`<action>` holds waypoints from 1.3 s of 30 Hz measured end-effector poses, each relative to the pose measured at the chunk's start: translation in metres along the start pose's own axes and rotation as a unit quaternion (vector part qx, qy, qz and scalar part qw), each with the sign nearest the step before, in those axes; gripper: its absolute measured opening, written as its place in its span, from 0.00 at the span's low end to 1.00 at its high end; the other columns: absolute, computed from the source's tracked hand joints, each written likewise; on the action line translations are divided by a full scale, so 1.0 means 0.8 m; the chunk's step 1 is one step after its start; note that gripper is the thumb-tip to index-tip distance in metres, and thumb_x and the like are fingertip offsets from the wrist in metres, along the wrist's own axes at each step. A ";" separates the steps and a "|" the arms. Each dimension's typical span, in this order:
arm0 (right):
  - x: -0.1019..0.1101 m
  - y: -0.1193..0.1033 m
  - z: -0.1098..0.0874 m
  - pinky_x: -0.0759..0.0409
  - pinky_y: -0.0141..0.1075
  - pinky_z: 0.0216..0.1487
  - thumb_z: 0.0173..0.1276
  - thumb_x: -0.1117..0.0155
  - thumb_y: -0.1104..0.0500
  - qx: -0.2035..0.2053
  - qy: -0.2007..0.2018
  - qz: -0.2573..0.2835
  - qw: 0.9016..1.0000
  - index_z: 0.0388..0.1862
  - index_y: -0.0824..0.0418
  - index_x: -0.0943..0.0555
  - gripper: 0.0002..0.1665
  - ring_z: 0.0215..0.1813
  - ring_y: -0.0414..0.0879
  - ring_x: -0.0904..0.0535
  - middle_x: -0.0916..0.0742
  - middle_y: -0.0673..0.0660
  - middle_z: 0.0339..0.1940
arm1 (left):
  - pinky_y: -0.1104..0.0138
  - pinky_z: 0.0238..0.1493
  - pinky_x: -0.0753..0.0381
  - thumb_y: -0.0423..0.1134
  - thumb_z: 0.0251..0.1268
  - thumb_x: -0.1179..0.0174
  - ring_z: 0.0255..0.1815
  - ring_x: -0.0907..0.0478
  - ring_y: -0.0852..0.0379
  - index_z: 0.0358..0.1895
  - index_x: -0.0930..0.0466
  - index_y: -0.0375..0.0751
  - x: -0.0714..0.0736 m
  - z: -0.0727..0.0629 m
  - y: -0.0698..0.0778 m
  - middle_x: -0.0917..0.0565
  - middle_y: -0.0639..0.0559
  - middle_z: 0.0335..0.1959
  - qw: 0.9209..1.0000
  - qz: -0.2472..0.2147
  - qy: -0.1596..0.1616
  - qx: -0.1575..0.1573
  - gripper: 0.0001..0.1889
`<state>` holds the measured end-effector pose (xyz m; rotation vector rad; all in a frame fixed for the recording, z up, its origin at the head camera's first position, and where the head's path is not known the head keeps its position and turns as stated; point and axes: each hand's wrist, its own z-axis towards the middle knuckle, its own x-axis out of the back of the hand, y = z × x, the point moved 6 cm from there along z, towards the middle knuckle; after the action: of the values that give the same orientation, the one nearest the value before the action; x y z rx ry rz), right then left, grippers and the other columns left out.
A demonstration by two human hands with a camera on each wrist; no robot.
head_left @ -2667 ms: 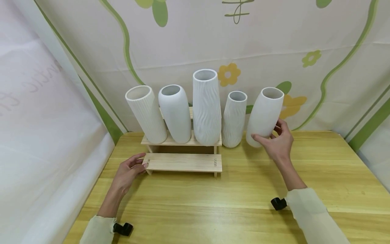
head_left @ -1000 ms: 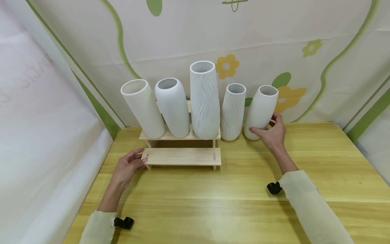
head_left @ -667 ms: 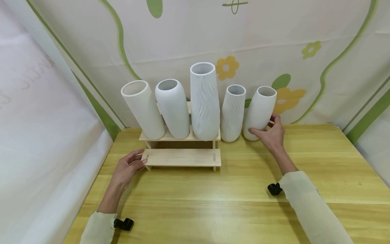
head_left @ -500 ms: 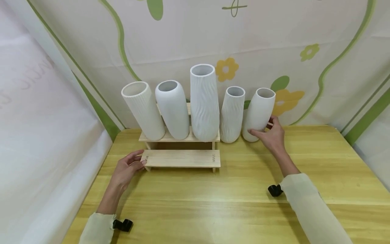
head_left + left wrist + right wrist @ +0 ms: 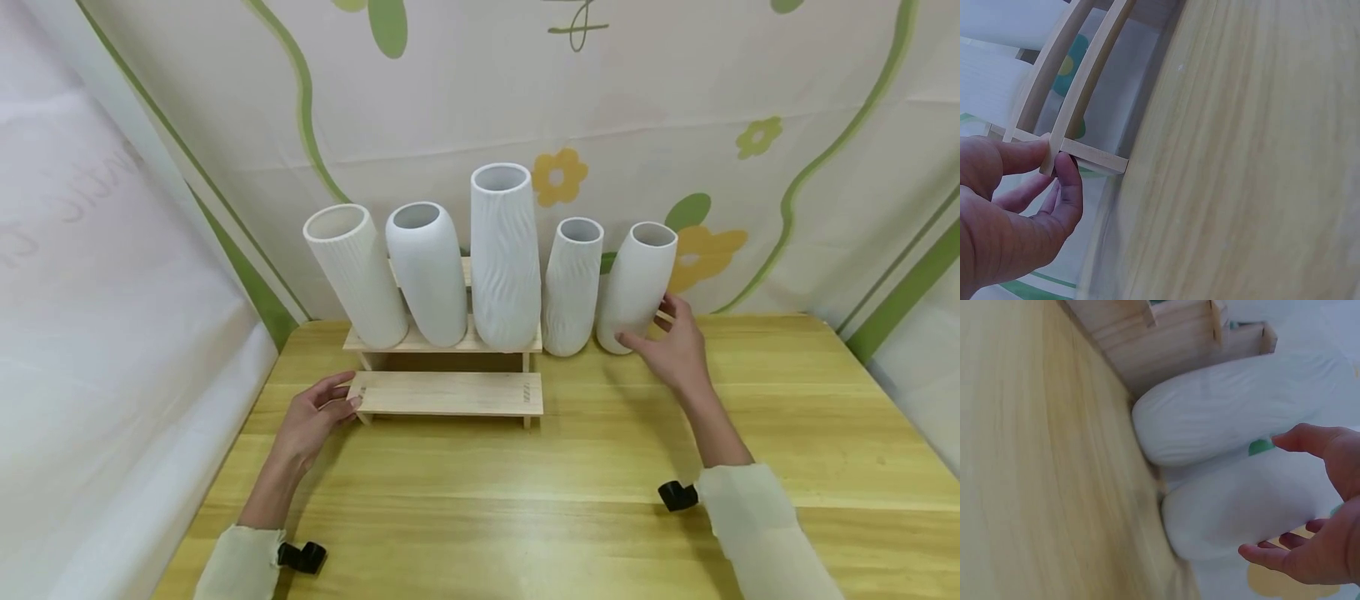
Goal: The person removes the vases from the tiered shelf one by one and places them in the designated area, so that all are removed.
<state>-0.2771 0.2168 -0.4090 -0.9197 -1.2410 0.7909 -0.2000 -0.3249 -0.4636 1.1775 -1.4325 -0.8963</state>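
Note:
On the left, my left hand [image 5: 311, 421] pinches the end of the lowest board of a light wooden tiered stand [image 5: 446, 392]; in the left wrist view, thumb and fingers close on its corner. To the right, my right hand [image 5: 678, 346] holds a smooth white vase [image 5: 637, 287] low on its body, thumb in front and fingers round the far side. That vase stands on the table, just right of a shorter wavy-textured white vase [image 5: 573, 292]. On the stand's middle tier stand a ribbed vase [image 5: 360, 283], a smooth rounded vase [image 5: 427, 279] and a tall wavy vase [image 5: 506, 258].
The wooden table [image 5: 480, 508] reaches back to a flower-printed cloth backdrop [image 5: 420, 108]. White cloth [image 5: 112, 333] hangs along the left side. Black wrist mounts [image 5: 302, 557] sit at both sleeves.
Since the earliest frame, the right hand's smooth vase has come down onto the table and left, closer to the wavy vase beside it. The left hand keeps its hold on the stand.

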 end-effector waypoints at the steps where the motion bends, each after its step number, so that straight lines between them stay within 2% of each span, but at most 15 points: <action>1: 0.000 -0.004 -0.004 0.24 0.65 0.76 0.67 0.19 0.55 0.003 0.007 0.005 1.000 0.89 0.64 0.49 0.63 0.83 0.68 0.34 0.35 0.67 0.86 | 0.72 0.55 0.12 0.36 0.80 0.36 0.49 0.17 0.67 0.83 0.34 0.40 0.000 0.000 0.000 0.27 0.37 0.70 1.000 0.000 0.000 0.001 0.32; 7: -0.004 -0.027 -0.029 0.24 0.63 0.77 0.66 0.20 0.61 0.023 0.052 0.043 0.997 0.86 0.65 0.44 0.58 0.83 0.64 0.33 0.34 0.64 0.85 | 0.72 0.54 0.12 0.36 0.80 0.36 0.48 0.17 0.67 0.83 0.34 0.39 0.000 0.000 -0.001 0.27 0.38 0.68 1.000 0.000 0.001 -0.001 0.32; 12: -0.013 -0.046 -0.045 0.24 0.62 0.77 0.64 0.20 0.65 0.042 0.058 0.073 0.995 0.85 0.64 0.42 0.56 0.83 0.62 0.33 0.32 0.62 0.84 | 0.72 0.53 0.12 0.35 0.80 0.36 0.48 0.17 0.67 0.82 0.34 0.37 0.000 0.000 0.000 0.26 0.40 0.66 1.000 -0.003 0.001 -0.002 0.33; 18: -0.028 -0.072 -0.056 0.25 0.59 0.79 0.63 0.19 0.65 0.085 0.038 0.104 0.990 0.83 0.65 0.38 0.54 0.83 0.59 0.32 0.30 0.61 0.82 | 0.72 0.53 0.12 0.35 0.79 0.35 0.47 0.17 0.67 0.82 0.34 0.37 0.000 0.000 0.000 0.26 0.40 0.66 1.000 -0.006 0.002 -0.001 0.33; 24: -0.049 -0.091 -0.063 0.25 0.58 0.78 0.63 0.17 0.65 0.127 0.011 0.102 0.987 0.83 0.66 0.37 0.54 0.82 0.60 0.31 0.27 0.65 0.80 | 0.73 0.54 0.12 0.36 0.80 0.36 0.48 0.17 0.68 0.83 0.35 0.38 -0.001 0.000 0.001 0.28 0.38 0.68 1.000 0.001 -0.001 -0.002 0.33; 33: -0.075 -0.113 -0.061 0.24 0.53 0.80 0.62 0.15 0.62 0.171 -0.014 0.106 0.979 0.83 0.62 0.33 0.54 0.81 0.56 0.29 0.24 0.60 0.80 | 0.73 0.55 0.12 0.36 0.81 0.36 0.49 0.17 0.69 0.83 0.35 0.39 0.000 -0.001 0.001 0.29 0.36 0.72 1.000 0.001 -0.002 -0.001 0.33; 39: -0.090 -0.127 -0.057 0.23 0.51 0.78 0.57 0.12 0.64 0.198 -0.016 0.120 0.973 0.81 0.63 0.31 0.55 0.80 0.58 0.27 0.23 0.62 0.78 | 0.73 0.55 0.12 0.36 0.80 0.35 0.49 0.17 0.69 0.83 0.35 0.39 0.000 0.000 0.000 0.29 0.36 0.71 1.000 -0.003 -0.002 0.002 0.33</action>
<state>-0.2429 0.1018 -0.3513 -0.7362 -0.9590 1.2010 -0.1999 -0.3248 -0.4637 1.1845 -1.4360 -0.9005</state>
